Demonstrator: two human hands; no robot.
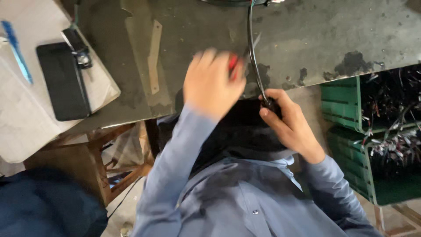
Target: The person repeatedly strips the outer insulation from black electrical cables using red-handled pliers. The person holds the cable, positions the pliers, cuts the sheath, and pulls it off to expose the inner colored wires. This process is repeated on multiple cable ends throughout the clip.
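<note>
My left hand (212, 83) is blurred by motion above the edge of the dark worktable (307, 39). It is closed around a small red-handled tool (233, 66), of which only a bit shows past the fingers. My right hand (287, 120) sits just off the table edge and pinches the end of a black cable (251, 48). The cable runs straight up across the table to its far side. The two hands are close together, with the red tool near the cable. My blue sleeves and shirt fill the lower part of the view.
A black phone (66, 81), a blue pen (15, 48) and a small metal clip (80, 50) lie on white sheets at the left. Green crates (344, 103) full of wire pieces stand at the right. A wooden stool (96, 162) stands below the table.
</note>
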